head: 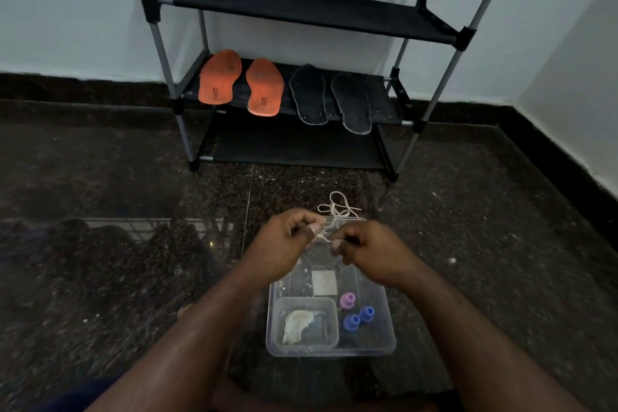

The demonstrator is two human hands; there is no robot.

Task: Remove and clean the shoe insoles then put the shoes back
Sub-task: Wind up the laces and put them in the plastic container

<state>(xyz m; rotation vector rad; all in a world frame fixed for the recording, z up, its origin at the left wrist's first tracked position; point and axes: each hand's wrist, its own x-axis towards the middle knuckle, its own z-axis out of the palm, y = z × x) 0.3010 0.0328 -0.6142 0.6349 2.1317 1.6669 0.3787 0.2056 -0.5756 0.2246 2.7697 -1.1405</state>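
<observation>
Two orange insoles (219,77) (265,88) and two black insoles (308,94) (351,103) lie side by side on the middle shelf of a black rack (301,7). No shoes are in view. Over the floor in front, my left hand (290,237) and my right hand (363,246) each pinch a white shoelace (336,209). Its loose loops trail on the floor just beyond my fingers. Both hands hover above the far end of a clear plastic tray (389,328).
The tray holds a smaller clear box (277,311) with a crumpled white cloth (301,324), a pink cap (347,300), two blue caps (359,318) and a white square pad (323,283). Dark speckled stone floor surrounds it. White walls meet at the right.
</observation>
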